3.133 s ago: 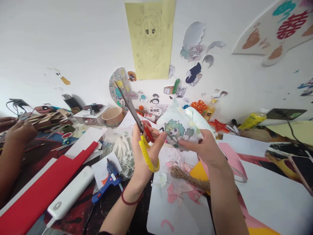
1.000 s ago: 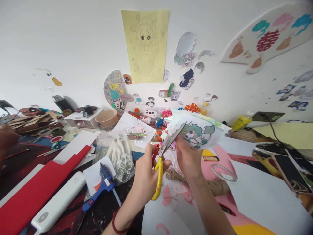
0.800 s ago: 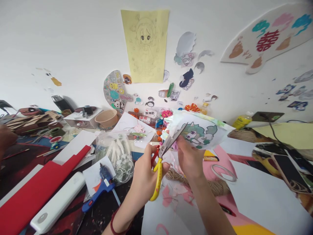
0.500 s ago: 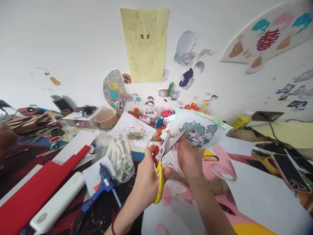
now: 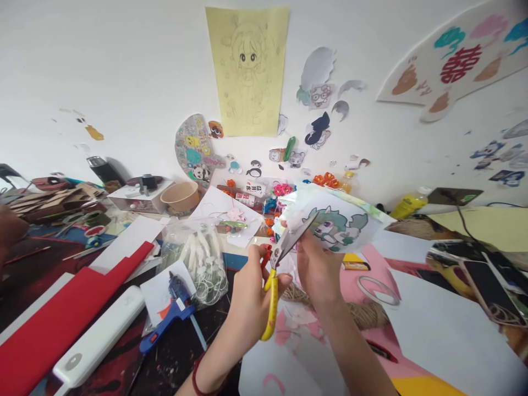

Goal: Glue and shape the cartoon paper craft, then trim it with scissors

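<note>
My left hand is wrapped round the handles of a pair of scissors, yellow on one loop and red on the other. Their blades point up and to the right, lying against the edge of a paper sheet printed with a green-haired unicorn-like cartoon figure. The lower left edge of that sheet is pinched in my right hand, close to the blade tips. Below both hands lie pink paper scraps on white paper.
A blue glue gun, a white bar-shaped device and red card lie at the left. Behind them sits a plastic bag of white pieces. Twine and a tape roll are at the right. Another person's hand shows far left.
The scissor blades have come closer together at the paper's edge. Both hands stay nearly in place; the whole view has shifted slightly.
</note>
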{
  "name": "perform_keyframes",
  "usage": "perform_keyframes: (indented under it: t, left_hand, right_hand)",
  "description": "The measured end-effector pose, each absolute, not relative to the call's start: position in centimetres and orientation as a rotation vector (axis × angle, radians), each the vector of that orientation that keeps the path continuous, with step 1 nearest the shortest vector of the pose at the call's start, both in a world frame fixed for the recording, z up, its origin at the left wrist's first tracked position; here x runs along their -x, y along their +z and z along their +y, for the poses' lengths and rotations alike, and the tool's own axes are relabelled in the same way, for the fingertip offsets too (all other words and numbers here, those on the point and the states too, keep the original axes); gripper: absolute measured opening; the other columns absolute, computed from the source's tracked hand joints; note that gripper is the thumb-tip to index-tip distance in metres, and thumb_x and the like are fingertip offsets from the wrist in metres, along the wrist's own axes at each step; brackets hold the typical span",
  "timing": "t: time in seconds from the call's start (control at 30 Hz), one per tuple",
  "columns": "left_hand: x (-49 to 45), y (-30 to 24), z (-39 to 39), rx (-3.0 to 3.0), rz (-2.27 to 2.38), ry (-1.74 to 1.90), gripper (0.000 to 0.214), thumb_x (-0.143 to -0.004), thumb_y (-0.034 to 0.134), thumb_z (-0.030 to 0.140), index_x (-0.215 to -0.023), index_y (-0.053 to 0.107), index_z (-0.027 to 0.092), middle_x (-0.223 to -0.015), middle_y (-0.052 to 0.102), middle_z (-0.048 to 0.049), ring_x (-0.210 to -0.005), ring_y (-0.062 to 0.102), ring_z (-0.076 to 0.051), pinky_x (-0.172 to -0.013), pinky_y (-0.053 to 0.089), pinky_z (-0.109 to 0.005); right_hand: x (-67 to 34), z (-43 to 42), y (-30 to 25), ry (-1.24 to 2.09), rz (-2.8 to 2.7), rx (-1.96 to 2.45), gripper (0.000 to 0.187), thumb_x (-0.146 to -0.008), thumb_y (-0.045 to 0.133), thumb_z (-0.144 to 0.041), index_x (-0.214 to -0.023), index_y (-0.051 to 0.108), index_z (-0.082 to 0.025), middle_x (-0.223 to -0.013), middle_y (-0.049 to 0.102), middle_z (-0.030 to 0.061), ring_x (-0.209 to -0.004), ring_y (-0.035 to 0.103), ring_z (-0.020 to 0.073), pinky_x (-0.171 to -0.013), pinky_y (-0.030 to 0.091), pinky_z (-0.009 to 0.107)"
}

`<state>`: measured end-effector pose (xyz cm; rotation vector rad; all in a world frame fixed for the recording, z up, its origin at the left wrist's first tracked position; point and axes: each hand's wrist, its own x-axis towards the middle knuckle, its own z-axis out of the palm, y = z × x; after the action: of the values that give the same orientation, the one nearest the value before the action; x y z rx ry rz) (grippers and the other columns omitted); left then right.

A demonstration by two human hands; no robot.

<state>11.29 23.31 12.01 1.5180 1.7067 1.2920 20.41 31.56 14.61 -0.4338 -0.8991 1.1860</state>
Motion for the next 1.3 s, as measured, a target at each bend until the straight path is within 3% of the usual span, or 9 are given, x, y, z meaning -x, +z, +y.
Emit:
perform_keyframes:
  t: [0.17, 0.4, 0.6, 0.73, 1.0, 1.3]
  left_hand:
    - [-11.4, 12.2, 23.4, -1.506, 1.684, 1.305, 0.033, -0.09, 0.05, 0.054, -0.096, 0.041, 0.023, -0.082, 0.06, -0.0009, -0.057, 0.046, -0.014, -0.056, 0.034, -0.027]
    - [-11.4, 12.2, 23.5, -1.488, 1.658, 1.322, 0.03, -0.09, 0.054, 0.049, -0.087, 0.037, 0.025, -0.074, 0.061, 0.002, -0.058, 0.047, -0.013, -0.056, 0.033, -0.025]
    - [-11.0, 12.1, 23.5, -1.514, 1.717, 1.274, 0.029, -0.089, 0.055, 0.049, -0.088, 0.041, 0.024, -0.068, 0.058, 0.0041, -0.057, 0.044, -0.013, -0.057, 0.032, -0.025]
    - [-10.7, 11.9, 23.4, -1.545, 1.726, 1.239, 0.028, -0.09, 0.052, 0.049, -0.088, 0.039, 0.024, -0.068, 0.054, 0.0042, -0.057, 0.043, -0.014, -0.057, 0.03, -0.026]
    - [-10.2, 11.9, 22.6, -1.67, 1.765, 1.141, 0.03, -0.092, 0.047, 0.044, -0.111, 0.035, 0.024, -0.066, 0.046, 0.0078, -0.054, 0.043, -0.015, -0.056, 0.032, -0.027]
    - [-10.2, 12.4, 22.9, -1.627, 1.677, 1.249, 0.03, -0.094, 0.043, 0.05, -0.108, 0.04, 0.024, -0.077, 0.053, 0.0023, -0.06, 0.047, -0.015, -0.058, 0.034, -0.027]
  right_hand:
    - [-20.3, 31.1, 14.9, 1.196, -0.899, 0.42, 0.034, -0.076, 0.08, -0.025, -0.108, 0.07, -0.028, -0.105, 0.076, 0.0007, -0.101, 0.072, 0.0213, -0.097, 0.057, 0.043]
    - [-20.3, 30.7, 15.0, 1.266, -0.811, 0.388, 0.039, -0.076, 0.081, -0.024, -0.112, 0.07, -0.03, -0.115, 0.073, 0.0001, -0.101, 0.071, 0.019, -0.099, 0.056, 0.042]
    - [-20.5, 31.0, 15.1, 1.2, -0.868, 0.371, 0.041, -0.076, 0.08, -0.025, -0.116, 0.07, -0.03, -0.113, 0.075, 0.0009, -0.104, 0.071, 0.0214, -0.104, 0.054, 0.045]
    - [-20.7, 31.1, 15.1, 1.191, -0.874, 0.389, 0.038, -0.075, 0.081, -0.024, -0.112, 0.071, -0.03, -0.104, 0.077, -0.0001, -0.097, 0.074, 0.021, -0.098, 0.058, 0.043]
    - [-21.0, 31.5, 15.0, 1.178, -0.919, 0.376, 0.038, -0.073, 0.08, -0.017, -0.109, 0.073, -0.028, -0.104, 0.078, 0.0006, -0.102, 0.073, 0.0228, -0.095, 0.059, 0.043]
    - [-21.1, 31.5, 14.6, 1.217, -1.024, 0.337, 0.053, -0.075, 0.084, -0.028, -0.126, 0.067, -0.028, -0.112, 0.077, 0.0054, -0.1, 0.074, 0.0255, -0.092, 0.06, 0.041]
